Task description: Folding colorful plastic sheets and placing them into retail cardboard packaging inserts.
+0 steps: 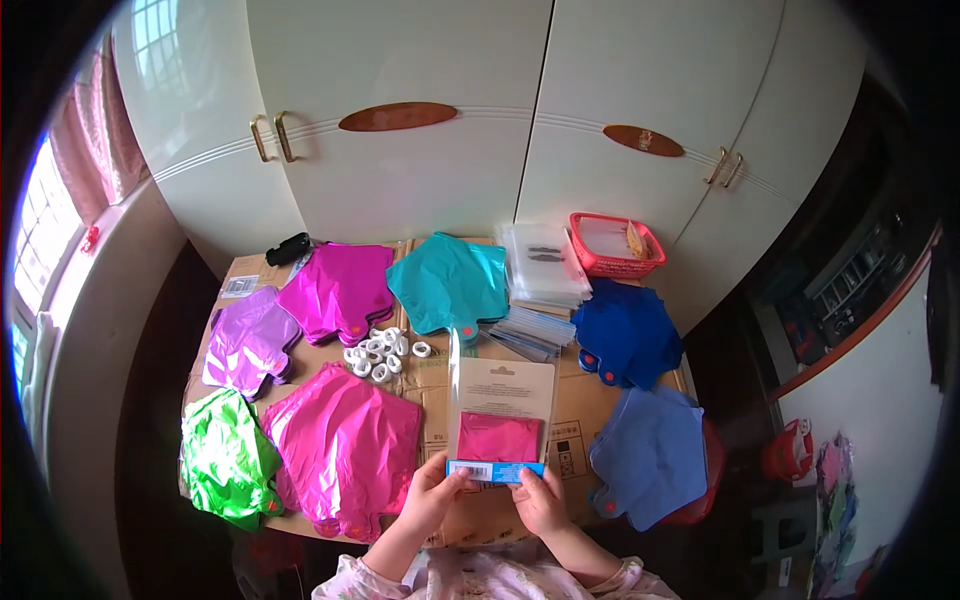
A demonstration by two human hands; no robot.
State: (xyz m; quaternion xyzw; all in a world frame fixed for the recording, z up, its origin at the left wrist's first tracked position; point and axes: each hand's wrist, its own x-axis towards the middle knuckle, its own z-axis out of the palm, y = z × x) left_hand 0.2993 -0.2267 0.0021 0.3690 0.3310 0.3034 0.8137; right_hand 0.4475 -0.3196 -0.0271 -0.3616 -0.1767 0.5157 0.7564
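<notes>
Between my two hands is a clear plastic package [504, 392] with a printed backing card and a folded pink foil piece [498, 438] inside. A blue-and-white strip with a barcode runs along its near edge. My left hand [437, 492] pinches the left corner of that edge, and my right hand [540, 498] grips the right corner, thumbs on top. Just left of it lies a stack of large pink foil balloons [345, 445]. White ribbon rolls [375, 352] sit in a small heap beyond that stack, with one roll [421, 350] apart.
Around the cardboard-covered table lie green [230, 455], lilac [248, 340], magenta [343, 290], teal [450, 280], dark blue [628, 333] and light blue [650, 455] foil balloons. Clear bags [545, 268] are stacked beside a red basket [618, 268]. White cabinets [400, 60] stand behind.
</notes>
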